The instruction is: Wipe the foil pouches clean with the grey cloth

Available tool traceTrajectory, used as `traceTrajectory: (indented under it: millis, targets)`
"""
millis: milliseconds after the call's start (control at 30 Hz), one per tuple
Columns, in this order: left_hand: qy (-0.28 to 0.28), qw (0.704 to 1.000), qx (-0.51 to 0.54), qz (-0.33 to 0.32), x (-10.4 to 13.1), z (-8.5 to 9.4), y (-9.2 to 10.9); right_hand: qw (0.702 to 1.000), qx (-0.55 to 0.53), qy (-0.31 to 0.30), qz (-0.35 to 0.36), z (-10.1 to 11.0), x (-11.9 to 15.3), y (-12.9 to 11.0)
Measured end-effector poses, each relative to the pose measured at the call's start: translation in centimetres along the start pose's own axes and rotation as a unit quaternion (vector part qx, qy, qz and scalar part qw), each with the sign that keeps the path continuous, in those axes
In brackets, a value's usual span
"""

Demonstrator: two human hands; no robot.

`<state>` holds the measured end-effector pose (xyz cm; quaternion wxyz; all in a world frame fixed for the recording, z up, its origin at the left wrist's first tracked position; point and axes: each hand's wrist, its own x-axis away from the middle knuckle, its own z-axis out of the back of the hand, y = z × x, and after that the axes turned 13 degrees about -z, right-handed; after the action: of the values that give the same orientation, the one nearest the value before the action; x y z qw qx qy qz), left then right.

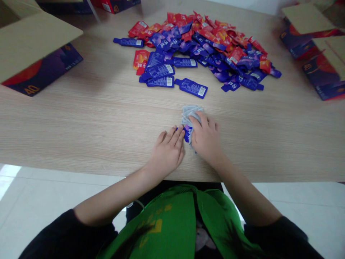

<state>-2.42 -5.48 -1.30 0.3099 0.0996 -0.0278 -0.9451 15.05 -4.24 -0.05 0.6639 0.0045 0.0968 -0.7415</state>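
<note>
A blue sachet (188, 133) lies flat on the table near its front edge, partly covered by my hands and a cloth. My left hand (168, 150) rests with its fingers stretched out, their tips on the sachet's left end. A crumpled grey-blue cloth (191, 111) is gripped under the curled fingers of my right hand (206, 136), pressed against the sachet's right part. Just beyond the cloth, one loose blue sachet (191, 88) lies barcode side up. Further back spreads a pile of red sachets (207, 32) and blue sachets (199, 48).
An open printed carton (51, 68) stands at the left. Two more cartons, a nearer one (327, 79) and a farther one (295, 41), are at the right. Another red-and-blue box (114, 5) sits at the back edge. The wooden table (67, 133) ends just before my body.
</note>
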Motion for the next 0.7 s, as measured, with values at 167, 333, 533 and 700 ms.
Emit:
traceTrajectory:
  millis: [167, 333, 533, 700]
  targets:
    - [-0.012, 1.0, -0.007, 0.0, -0.1, -0.1, 0.1, 0.996, 0.004, 0.021, -0.09, 0.2, 1.6, 2.6]
    - [-0.011, 1.0, -0.004, 0.004, -0.1, -0.1, 0.3, 0.993, -0.047, 0.025, -0.106, -0.3, 1.9, 7.0]
    - [-0.001, 1.0, 0.003, -0.001, 0.0, -0.3, 0.2, 0.978, -0.173, 0.089, -0.071, 1.0, -0.2, 6.1]
    - [0.008, 1.0, -0.01, -0.007, 0.3, -0.5, 0.2, 0.995, -0.097, 0.03, 0.001, 0.7, -1.4, -0.9]
